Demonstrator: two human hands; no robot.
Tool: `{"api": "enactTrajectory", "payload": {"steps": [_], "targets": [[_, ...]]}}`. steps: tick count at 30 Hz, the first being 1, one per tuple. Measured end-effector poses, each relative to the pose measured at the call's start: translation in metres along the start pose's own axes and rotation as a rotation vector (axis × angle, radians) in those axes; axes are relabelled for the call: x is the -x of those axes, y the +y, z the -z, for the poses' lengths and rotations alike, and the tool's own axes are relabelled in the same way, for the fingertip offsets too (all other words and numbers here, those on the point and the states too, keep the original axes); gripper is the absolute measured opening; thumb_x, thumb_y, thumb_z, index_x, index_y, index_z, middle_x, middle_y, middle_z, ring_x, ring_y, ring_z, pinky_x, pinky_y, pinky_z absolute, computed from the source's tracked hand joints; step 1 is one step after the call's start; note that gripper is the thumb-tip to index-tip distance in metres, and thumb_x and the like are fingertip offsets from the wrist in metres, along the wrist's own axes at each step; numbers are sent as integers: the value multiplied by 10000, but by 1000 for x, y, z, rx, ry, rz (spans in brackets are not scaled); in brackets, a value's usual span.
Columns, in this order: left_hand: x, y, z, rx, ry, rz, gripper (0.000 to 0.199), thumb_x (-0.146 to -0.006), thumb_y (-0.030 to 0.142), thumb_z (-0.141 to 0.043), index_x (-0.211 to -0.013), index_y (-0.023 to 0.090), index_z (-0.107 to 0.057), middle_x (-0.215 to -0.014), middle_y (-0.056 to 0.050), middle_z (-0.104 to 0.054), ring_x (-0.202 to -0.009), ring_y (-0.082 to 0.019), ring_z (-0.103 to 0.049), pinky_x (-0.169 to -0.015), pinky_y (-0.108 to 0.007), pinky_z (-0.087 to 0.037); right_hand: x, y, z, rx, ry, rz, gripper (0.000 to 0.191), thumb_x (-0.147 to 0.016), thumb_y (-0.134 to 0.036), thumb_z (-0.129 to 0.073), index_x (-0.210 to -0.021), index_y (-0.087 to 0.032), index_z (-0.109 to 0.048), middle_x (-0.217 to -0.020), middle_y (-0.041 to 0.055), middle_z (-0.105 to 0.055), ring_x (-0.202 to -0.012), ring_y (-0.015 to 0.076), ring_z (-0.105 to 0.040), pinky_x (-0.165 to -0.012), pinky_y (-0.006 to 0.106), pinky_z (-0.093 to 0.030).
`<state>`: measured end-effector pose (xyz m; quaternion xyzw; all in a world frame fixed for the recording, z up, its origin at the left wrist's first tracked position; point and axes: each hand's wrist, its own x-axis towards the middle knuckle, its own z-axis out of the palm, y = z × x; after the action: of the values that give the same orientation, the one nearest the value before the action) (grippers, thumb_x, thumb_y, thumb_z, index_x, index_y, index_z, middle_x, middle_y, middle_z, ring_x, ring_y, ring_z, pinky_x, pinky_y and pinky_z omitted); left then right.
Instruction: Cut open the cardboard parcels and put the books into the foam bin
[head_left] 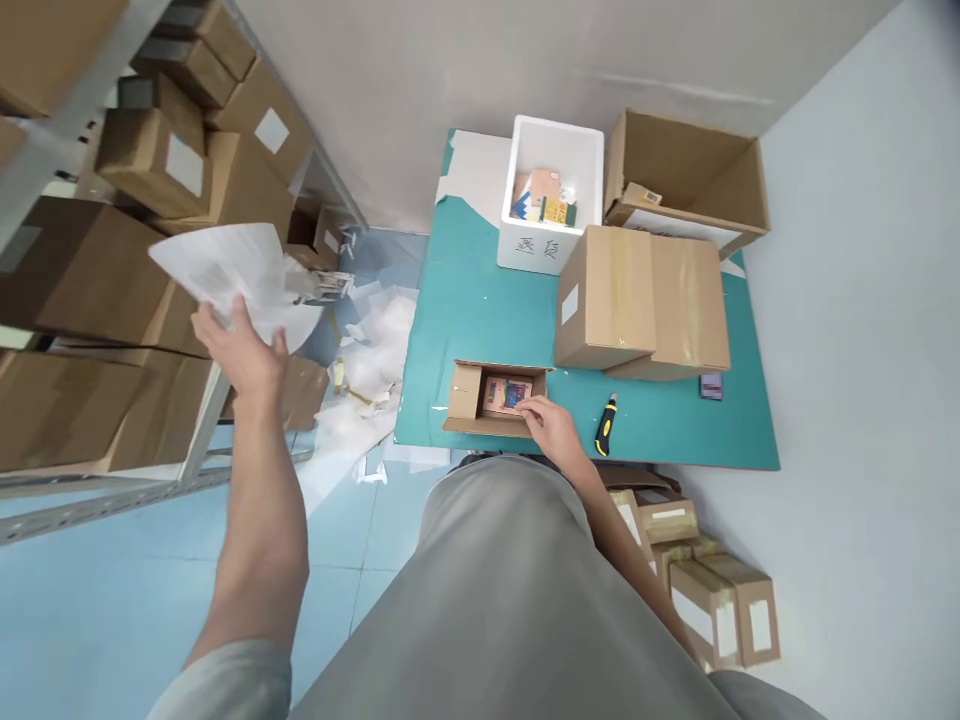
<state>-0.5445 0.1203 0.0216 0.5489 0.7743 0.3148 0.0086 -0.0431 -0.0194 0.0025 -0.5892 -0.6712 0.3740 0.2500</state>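
My left hand [244, 350] is raised at the left with its fingers spread. A crumpled white sheet of paper [232, 262] is in the air just beyond the fingertips, overlapping them in view; no firm grip shows. My right hand [553, 428] reaches over the right end of a small open cardboard box [466, 392] near the table's front edge. Its fingers are drawn together at the edge of a pink pack with a colourful picture [504, 394] inside. Whether they pinch the pack is hidden.
On the green table [480, 300] stand a white foam box [536, 245], taped cartons [611, 300] and an open carton [690, 165]. A yellow-black utility knife [606, 425] lies to the right. Shelves of cartons [82, 270] rise at left; white paper [375, 350] litters the floor.
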Motion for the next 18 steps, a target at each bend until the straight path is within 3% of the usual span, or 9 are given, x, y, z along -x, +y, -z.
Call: {"api": "enactTrajectory", "payload": {"steps": [2, 3, 5, 7, 9, 11, 14, 18], "targets": [[1, 13, -28, -59, -140, 38, 804, -860, 446, -777, -1462, -14, -509, -1718, -354, -214, -1621, -571, -113, -1247, -782, -155, 6, 6, -2, 6, 47, -52, 253, -1006, -183, -555, -1028, -258, -796, -1182, 55, -789, -1023, 221, -742, -853, 337, -579], [10, 29, -40, -61, -188, 23, 808, -868, 401, -764, -1467, -64, -487, -1700, -380, -249, -1613, -562, -155, -1261, -768, -159, 8, 9, -4, 5, 71, -84, 223, -1000, -195, -576, -1003, -255, -791, -1164, 54, -789, -991, 217, -743, -836, 331, -579], [43, 75, -59, 69, -275, -169, 596, -951, 298, -649, -1470, 23, -549, -1591, -276, -514, -1534, -414, -429, -1280, -616, -302, 10, 13, -7, 16, 107, -135, 185, -996, -215, -595, -987, -247, -777, -1115, 53, -787, -941, 211, -739, -814, 321, -576], [91, 131, -72, 266, -420, -286, 393, -1022, 261, -523, -1375, 150, -657, -1370, -152, -718, -1273, -289, -675, -1165, -460, -489, 9, 14, -10, 51, 115, -152, 200, -1013, -210, -568, -1031, -240, -765, -1087, 54, -784, -931, 211, -734, -818, 317, -566], [142, 183, -82, 389, -671, -444, 350, -1024, 204, -484, -1280, 212, -723, -1239, -96, -779, -1134, -245, -735, -1063, -389, -558, 6, 14, -13, 103, 90, -146, 261, -1031, -169, -514, -1102, -235, -756, -1108, 58, -782, -963, 215, -732, -847, 316, -552], [184, 218, -94, 379, -919, -589, 376, -1015, 160, -484, -1290, 220, -733, -1230, -105, -779, -1146, -252, -736, -1035, -381, -569, 3, 13, -14, 170, 49, -149, 317, -1039, -123, -471, -1140, -229, -752, -1152, 69, -778, -1017, 223, -729, -884, 317, -538], [218, 235, -112, 125, -1165, -688, 405, -999, 108, -482, -1329, 165, -710, -1266, -172, -746, -1138, -289, -734, -1014, -404, -571, 1, 13, -11, 262, -11, -188, 315, -1057, -127, -474, -1168, -226, -751, -1217, 84, -761, -1070, 237, -724, -883, 311, -527], [224, 215, -114, -74, -1175, -667, 387, -1027, 163, -504, -1375, 114, -667, -1298, -235, -701, -1214, -348, -690, -1045, -454, -549, 7, 22, -1, 310, -50, -227, 249, -1074, -222, -553, -1252, -234, -727, -1274, 92, -729, -1117, 248, -711, -884, 313, -535]]}}
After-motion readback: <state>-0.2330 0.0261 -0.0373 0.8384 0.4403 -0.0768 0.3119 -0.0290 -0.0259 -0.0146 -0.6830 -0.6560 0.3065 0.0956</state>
